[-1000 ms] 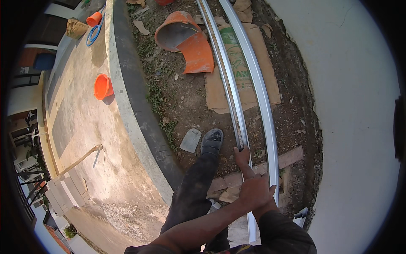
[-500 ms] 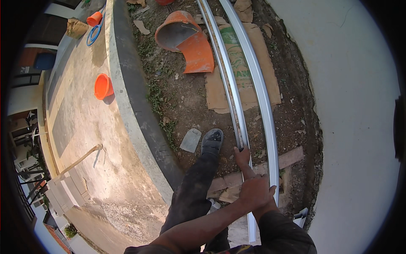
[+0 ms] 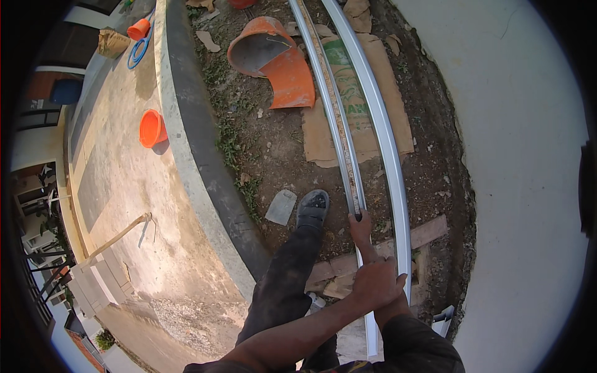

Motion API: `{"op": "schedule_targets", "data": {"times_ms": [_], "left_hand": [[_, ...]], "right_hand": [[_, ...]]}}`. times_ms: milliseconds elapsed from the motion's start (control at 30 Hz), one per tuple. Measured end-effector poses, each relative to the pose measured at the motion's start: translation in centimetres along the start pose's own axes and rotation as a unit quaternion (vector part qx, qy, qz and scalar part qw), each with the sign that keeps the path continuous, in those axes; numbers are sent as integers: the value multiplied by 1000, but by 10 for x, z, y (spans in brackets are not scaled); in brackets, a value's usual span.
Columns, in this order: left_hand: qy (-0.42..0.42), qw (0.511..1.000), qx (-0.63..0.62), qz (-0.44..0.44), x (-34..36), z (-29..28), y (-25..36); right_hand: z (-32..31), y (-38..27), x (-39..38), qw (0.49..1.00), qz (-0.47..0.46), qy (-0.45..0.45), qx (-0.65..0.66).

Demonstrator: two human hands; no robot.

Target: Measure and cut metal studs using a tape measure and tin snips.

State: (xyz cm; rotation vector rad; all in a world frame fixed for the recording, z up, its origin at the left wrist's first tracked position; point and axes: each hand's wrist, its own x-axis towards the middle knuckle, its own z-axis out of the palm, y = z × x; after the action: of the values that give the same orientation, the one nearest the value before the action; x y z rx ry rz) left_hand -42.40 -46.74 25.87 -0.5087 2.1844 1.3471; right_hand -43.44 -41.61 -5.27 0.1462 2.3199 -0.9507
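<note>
Head view: grooved rail (image 3: 342, 127) cut off at 12 o'clock; left hand (image 3: 375, 281), fingers partly hidden, clamped on right forearm (image 3: 392, 309); right hand (image 3: 360, 230) clamped on rail, running to 11 o'clock

Sunlight glares off the pavement (image 3: 177, 242) and straight edges bow

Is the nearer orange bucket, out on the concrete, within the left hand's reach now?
Probably not: the left hand lies across the right forearm, and the nearer orange bucket sits well away, beyond the low concrete wall.
</note>
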Motion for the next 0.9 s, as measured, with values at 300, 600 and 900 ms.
{"op": "schedule_targets", "data": {"times_ms": [300, 600, 900], "left_hand": [[-1, 1000, 14, -2, -1, 4, 4], [84, 991, 84, 66, -7, 16, 0], [-33, 999, 11, 23, -17, 40, 3]], "right_hand": [[-13, 56, -33, 1000, 20, -13, -15], [-53, 84, -114, 982, -2, 40, -186], [-76, 79, -144, 983, -1, 45, -177]]}}
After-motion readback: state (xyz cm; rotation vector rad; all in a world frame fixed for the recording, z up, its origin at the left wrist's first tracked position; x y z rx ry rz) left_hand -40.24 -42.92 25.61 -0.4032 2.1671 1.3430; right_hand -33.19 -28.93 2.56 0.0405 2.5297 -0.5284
